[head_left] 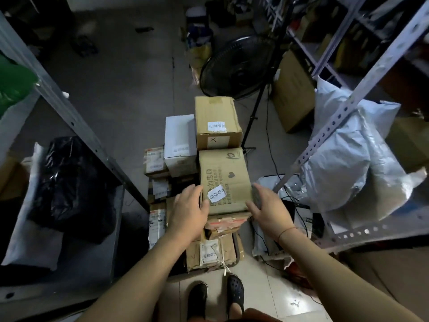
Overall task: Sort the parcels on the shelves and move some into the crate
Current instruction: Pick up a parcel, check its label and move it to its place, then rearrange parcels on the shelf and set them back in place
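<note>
Both hands flank a printed brown cardboard box (224, 180) lying atop the heap of parcels in the dark crate (237, 251) on the floor. The left hand (188, 211) presses straight, close-set fingers against the box's left side, thumb near its white sticker (217, 195). The right hand (267, 211) lies at the right edge, fingers blurred, so their set cannot be told. This looks like settling a parcel onto the pile. Next it needs squaring on the crumpled flat carton (226, 223) beneath, so it does not slide. The cardboard is matte and creased. Beyond stand a taller brown box (217, 122) and a smooth white box (180, 140).
</note>
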A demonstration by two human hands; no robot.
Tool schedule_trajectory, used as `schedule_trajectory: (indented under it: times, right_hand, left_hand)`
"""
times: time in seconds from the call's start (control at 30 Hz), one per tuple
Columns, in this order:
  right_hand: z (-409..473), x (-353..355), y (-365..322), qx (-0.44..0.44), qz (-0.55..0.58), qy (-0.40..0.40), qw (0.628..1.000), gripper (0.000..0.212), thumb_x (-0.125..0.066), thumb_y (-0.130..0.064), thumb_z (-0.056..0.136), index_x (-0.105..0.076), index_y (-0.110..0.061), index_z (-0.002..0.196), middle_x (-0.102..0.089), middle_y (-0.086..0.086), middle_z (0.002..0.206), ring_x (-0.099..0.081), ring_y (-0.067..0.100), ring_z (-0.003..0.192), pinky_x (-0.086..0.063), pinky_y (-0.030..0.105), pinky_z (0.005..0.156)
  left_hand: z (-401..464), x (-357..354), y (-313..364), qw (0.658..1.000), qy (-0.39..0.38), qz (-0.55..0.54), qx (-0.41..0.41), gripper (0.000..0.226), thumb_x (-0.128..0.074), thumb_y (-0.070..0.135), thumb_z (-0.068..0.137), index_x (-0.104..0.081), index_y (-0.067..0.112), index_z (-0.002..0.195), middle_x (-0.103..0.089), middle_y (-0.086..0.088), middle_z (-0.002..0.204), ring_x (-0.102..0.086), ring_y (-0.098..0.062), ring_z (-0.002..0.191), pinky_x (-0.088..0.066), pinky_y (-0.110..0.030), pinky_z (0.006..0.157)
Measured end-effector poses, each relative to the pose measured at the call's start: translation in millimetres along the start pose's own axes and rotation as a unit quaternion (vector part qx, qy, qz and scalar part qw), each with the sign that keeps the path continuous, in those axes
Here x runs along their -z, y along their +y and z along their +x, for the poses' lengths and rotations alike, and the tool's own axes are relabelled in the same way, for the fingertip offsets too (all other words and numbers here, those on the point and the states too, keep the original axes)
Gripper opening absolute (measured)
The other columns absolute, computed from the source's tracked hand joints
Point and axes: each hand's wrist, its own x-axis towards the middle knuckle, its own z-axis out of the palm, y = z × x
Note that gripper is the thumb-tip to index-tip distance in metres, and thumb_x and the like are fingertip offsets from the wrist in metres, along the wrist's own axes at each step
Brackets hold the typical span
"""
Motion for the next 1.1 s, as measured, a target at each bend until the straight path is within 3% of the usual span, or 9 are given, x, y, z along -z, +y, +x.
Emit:
schedule_trajectory:
  times: [0.1, 0.2, 0.37, 0.5, 0.63, 0.77, 0.9, 1.03, 1.1]
  right_hand:
    - [-25, 1, 2, 0.049, -0.111, 0.018, 0.992, 0.059, -0.056, -0.042, 0.104, -0.039, -0.023, 0.158, -0.057, 0.001, 0.144, -0.05, 0.023, 0.134, -0.043, 0.041, 0.118]
    - [-59, 3, 6, 0.038, -0.14, 0.031, 0.989, 0.059, -0.052, -0.046, 0.104, -0.04, -0.026, 0.158, -0.053, -0.002, 0.15, -0.047, 0.023, 0.139, -0.043, 0.043, 0.118]
    - [-127, 4, 37, -0.064, -0.141, 0.059, 0.986, 0.061, -0.055, -0.049, 0.103, -0.044, -0.024, 0.157, -0.055, -0.001, 0.147, -0.05, 0.027, 0.137, -0.048, 0.046, 0.111]
    - [-197, 3, 71, -0.168, -0.106, 0.089, 0.976, 0.056, -0.053, -0.048, 0.104, -0.045, -0.027, 0.156, -0.057, -0.001, 0.145, -0.051, 0.028, 0.134, -0.047, 0.046, 0.11]
    - [-283, 4, 107, -0.265, -0.08, 0.128, 0.952, 0.052, -0.053, -0.047, 0.102, -0.049, -0.029, 0.151, -0.059, -0.002, 0.142, -0.054, 0.028, 0.13, -0.049, 0.045, 0.107]
    - [-385, 1, 140, -0.365, -0.061, 0.157, 0.916, 0.054, -0.052, -0.045, 0.104, -0.049, -0.025, 0.154, -0.059, 0.001, 0.144, -0.054, 0.03, 0.13, -0.046, 0.042, 0.107]
    - [-500, -23, 164, -0.461, -0.015, 0.193, 0.866, 0.053, -0.055, -0.044, 0.101, -0.052, -0.022, 0.15, -0.06, 0.003, 0.141, -0.056, 0.032, 0.127, -0.047, 0.044, 0.104]
    - [-605, -40, 181, -0.556, 0.022, 0.226, 0.799, 0.052, -0.053, -0.044, 0.099, -0.054, -0.021, 0.147, -0.06, 0.004, 0.135, -0.056, 0.033, 0.125, -0.048, 0.047, 0.102]
    - [-652, -43, 190, -0.593, 0.033, 0.252, 0.764, 0.054, -0.051, -0.045, 0.1, -0.054, -0.02, 0.148, -0.059, 0.005, 0.138, -0.055, 0.032, 0.129, -0.047, 0.046, 0.106]
  left_hand:
    - [-3, 2, 8, 0.987, -0.011, 0.119, -0.109, 0.046, -0.055, 0.03, 0.108, -0.054, 0.017, 0.152, -0.049, -0.005, 0.16, -0.039, -0.027, 0.15, -0.034, -0.04, 0.124]
    - [-5, -6, 17, 0.959, -0.013, 0.182, -0.217, 0.044, -0.063, 0.029, 0.103, -0.062, 0.014, 0.144, -0.058, -0.008, 0.151, -0.047, -0.032, 0.143, -0.042, -0.045, 0.121]
    - [-15, -47, 43, 0.912, -0.037, 0.186, -0.365, 0.032, -0.066, 0.025, 0.094, -0.071, 0.009, 0.122, -0.07, -0.013, 0.123, -0.058, -0.038, 0.12, -0.051, -0.053, 0.108]
    - [-45, -98, 70, 0.88, -0.094, 0.172, -0.433, 0.04, -0.081, 0.018, 0.087, -0.073, 0.007, 0.125, -0.072, -0.013, 0.126, -0.061, -0.039, 0.123, -0.052, -0.05, 0.109]
    - [-91, -152, 115, 0.832, -0.131, 0.131, -0.523, 0.038, -0.061, 0.028, 0.091, -0.078, 0.006, 0.117, -0.076, -0.012, 0.118, -0.054, -0.027, 0.121, -0.043, -0.04, 0.111]
    - [-155, -216, 163, 0.73, -0.196, 0.146, -0.638, 0.044, -0.05, 0.027, 0.089, -0.077, 0.002, 0.112, -0.076, -0.012, 0.11, -0.067, -0.03, 0.111, -0.039, -0.043, 0.111]
    - [-243, -272, 213, 0.695, -0.253, 0.125, -0.661, 0.042, -0.061, 0.031, 0.084, -0.075, 0.011, 0.118, -0.075, -0.008, 0.115, -0.069, -0.036, 0.109, -0.052, -0.045, 0.106]
    - [-348, -309, 267, 0.616, -0.306, 0.127, -0.714, 0.041, -0.08, 0.028, 0.078, -0.076, 0.014, 0.116, -0.076, -0.003, 0.11, -0.071, -0.032, 0.104, -0.06, -0.043, 0.096]
    - [-391, -331, 287, 0.577, -0.327, 0.123, -0.738, 0.041, -0.075, 0.03, 0.081, -0.075, 0.014, 0.119, -0.075, -0.003, 0.112, -0.07, -0.031, 0.104, -0.061, -0.046, 0.093]
